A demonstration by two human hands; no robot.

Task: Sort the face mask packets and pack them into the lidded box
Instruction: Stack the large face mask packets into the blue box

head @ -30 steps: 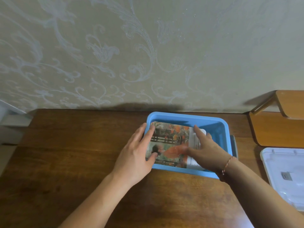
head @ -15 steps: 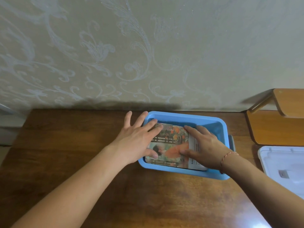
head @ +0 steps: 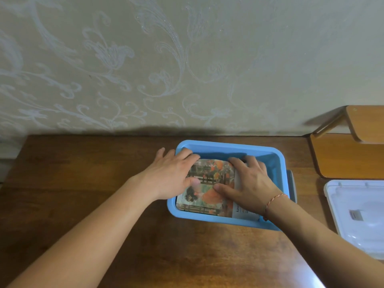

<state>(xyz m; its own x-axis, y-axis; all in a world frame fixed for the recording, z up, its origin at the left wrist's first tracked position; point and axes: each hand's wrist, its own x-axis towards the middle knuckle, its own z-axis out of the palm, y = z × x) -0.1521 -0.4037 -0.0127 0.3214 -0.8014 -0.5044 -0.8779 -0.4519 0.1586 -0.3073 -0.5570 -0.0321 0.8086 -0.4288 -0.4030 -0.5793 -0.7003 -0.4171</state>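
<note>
The dark wooden table bears a blue box and, rightward, a white lid (partly cropped).

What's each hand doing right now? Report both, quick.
Left hand: open, fingers pressing the mask packet in the blue box.
Right hand: open, flat on the same packet.

Floral mask packets lie flat (perhaps stacked) in blue box.
</note>
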